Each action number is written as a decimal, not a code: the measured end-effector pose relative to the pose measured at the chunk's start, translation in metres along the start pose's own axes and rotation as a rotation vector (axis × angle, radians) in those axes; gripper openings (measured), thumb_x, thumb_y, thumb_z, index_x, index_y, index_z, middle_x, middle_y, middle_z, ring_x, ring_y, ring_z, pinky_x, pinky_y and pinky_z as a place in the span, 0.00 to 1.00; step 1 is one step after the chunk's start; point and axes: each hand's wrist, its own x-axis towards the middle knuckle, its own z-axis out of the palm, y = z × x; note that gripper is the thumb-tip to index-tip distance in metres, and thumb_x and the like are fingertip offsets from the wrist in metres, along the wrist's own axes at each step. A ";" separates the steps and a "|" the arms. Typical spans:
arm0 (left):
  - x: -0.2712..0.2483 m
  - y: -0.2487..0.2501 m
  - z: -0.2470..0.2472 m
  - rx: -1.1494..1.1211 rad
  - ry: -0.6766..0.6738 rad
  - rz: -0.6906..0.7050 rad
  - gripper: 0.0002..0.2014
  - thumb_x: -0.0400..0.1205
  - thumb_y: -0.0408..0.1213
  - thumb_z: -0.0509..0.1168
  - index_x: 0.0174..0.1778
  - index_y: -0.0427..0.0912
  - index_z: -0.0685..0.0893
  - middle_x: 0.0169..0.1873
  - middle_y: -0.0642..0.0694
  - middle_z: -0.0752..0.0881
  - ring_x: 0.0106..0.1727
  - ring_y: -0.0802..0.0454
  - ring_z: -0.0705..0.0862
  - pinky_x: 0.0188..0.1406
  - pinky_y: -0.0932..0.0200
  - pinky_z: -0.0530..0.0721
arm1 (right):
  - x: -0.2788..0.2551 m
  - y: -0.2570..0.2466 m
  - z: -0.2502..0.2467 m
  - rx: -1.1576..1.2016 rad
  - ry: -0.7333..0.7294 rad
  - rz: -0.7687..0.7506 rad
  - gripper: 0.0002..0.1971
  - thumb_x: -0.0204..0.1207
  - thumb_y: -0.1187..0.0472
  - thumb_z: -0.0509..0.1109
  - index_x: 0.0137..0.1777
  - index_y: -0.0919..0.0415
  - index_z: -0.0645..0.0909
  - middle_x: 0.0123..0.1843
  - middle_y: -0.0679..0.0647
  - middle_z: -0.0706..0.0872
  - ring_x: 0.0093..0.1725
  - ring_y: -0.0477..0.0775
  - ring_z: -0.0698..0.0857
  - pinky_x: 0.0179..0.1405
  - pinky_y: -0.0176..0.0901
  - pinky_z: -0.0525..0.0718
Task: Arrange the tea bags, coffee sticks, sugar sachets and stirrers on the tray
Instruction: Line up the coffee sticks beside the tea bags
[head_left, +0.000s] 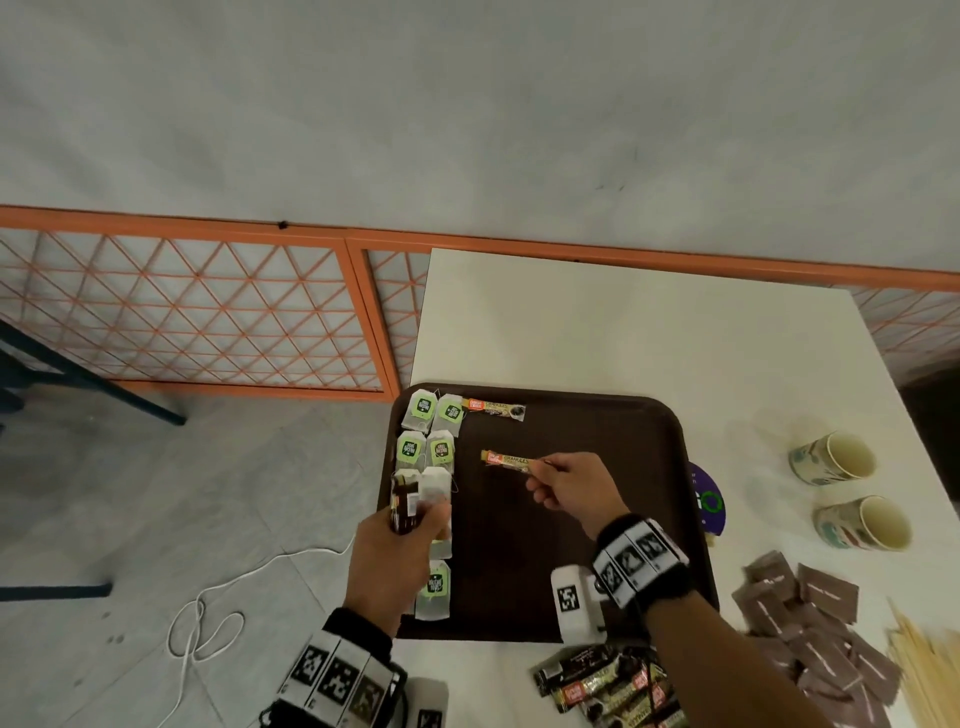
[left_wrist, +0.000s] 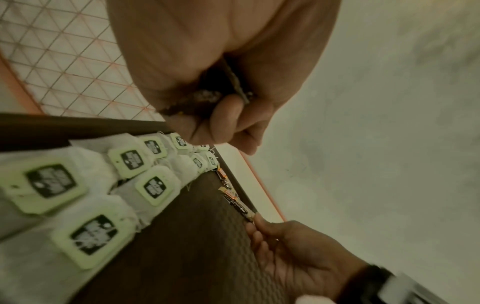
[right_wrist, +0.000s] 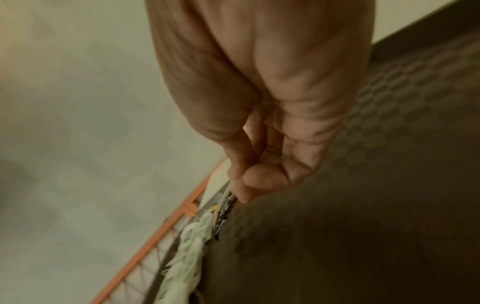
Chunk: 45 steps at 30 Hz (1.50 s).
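Pinching one end of a gold-and-black coffee stick (head_left: 508, 461), my right hand (head_left: 574, 488) holds it low over the middle of the dark brown plastic tray (head_left: 582, 519); the thumb and forefinger make a narrow grip on the wrapper, and the stick points left toward the tea bags. My left hand (head_left: 392, 558) hangs over the tray's left edge, its grip closed round a small bundle of dark coffee sticks (head_left: 404, 506). In the left wrist view the bundle (left_wrist: 197, 98) shows between the curled fingers.

Under and beyond that hand, white tea bags with green tags (head_left: 431, 431) lie in two columns down the tray's left side, and the hand covers part of the lower ones. One more coffee stick (head_left: 494, 409) lies flat at the tray's far edge, just beside the top tea bags.

Off the tray, on the white tabletop (head_left: 623, 322), a heap of loose coffee sticks (head_left: 608, 686) sits near the front edge under my right forearm. Brown sugar sachets (head_left: 810, 618) lie scattered to the right, with pale wooden stirrers (head_left: 930, 670) beside them. Two paper cups (head_left: 847, 488) lie on their sides farther right. A purple disc (head_left: 706, 499) peeks out from under the tray's right rim.
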 end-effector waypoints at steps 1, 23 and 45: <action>-0.002 -0.002 -0.004 0.021 -0.022 0.002 0.11 0.79 0.36 0.72 0.31 0.38 0.86 0.24 0.47 0.83 0.16 0.61 0.70 0.19 0.65 0.70 | 0.012 -0.001 0.001 0.006 0.013 0.016 0.07 0.83 0.64 0.67 0.50 0.66 0.86 0.37 0.58 0.88 0.29 0.45 0.83 0.29 0.32 0.82; 0.007 -0.003 -0.040 -0.054 -0.127 -0.092 0.15 0.78 0.47 0.73 0.35 0.40 0.81 0.22 0.48 0.76 0.20 0.55 0.69 0.19 0.62 0.70 | 0.072 -0.014 0.040 -0.728 0.269 -0.456 0.04 0.79 0.61 0.71 0.52 0.56 0.85 0.52 0.51 0.75 0.56 0.57 0.80 0.52 0.54 0.83; -0.009 0.016 0.015 -0.596 -0.318 -0.283 0.26 0.78 0.65 0.58 0.39 0.48 0.93 0.53 0.38 0.87 0.61 0.37 0.85 0.68 0.37 0.79 | -0.114 -0.016 0.052 -0.430 -0.144 -0.820 0.19 0.77 0.54 0.74 0.68 0.46 0.79 0.57 0.46 0.85 0.54 0.39 0.83 0.59 0.29 0.81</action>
